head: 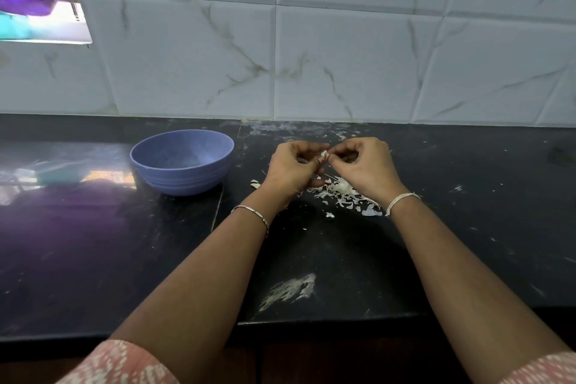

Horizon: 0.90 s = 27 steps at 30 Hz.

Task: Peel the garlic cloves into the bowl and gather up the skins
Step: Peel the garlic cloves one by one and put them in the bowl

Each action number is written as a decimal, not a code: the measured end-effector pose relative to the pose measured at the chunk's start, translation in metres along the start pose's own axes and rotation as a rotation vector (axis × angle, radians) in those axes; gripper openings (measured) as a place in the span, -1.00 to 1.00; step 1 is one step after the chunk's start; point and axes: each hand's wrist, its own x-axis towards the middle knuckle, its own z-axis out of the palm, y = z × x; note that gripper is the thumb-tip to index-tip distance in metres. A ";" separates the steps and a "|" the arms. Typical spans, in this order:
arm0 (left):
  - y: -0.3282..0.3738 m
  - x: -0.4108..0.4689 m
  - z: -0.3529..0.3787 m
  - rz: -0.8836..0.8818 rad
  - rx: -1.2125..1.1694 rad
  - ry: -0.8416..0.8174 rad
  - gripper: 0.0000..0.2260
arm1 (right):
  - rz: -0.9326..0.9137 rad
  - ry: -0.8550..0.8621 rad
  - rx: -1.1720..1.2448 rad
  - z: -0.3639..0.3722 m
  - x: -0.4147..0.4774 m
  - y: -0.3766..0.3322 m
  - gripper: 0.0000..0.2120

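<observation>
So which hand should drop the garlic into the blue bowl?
Probably the left hand: both pinch the clove, but the bowl sits on its side, close by. The right hand is farther, above the skins.

Left hand (291, 170) and right hand (363, 165) pinch what looks like a garlic clove (324, 153).

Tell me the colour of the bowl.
The bowl is plain periwinkle blue, shown best in the head view.

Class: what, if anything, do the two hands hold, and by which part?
A small garlic clove, pinched between the fingers of the left hand and the right hand, one on each side; its ends are too hidden to tell apart.
</observation>
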 end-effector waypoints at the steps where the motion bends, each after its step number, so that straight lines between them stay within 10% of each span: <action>1: 0.000 0.000 0.000 0.005 0.021 0.003 -0.83 | 0.007 -0.002 0.003 0.000 0.000 0.000 -0.96; 27: 0.006 -0.006 -0.002 -0.071 -0.177 -0.120 -0.84 | 0.300 -0.044 0.534 -0.002 -0.004 -0.006 -0.94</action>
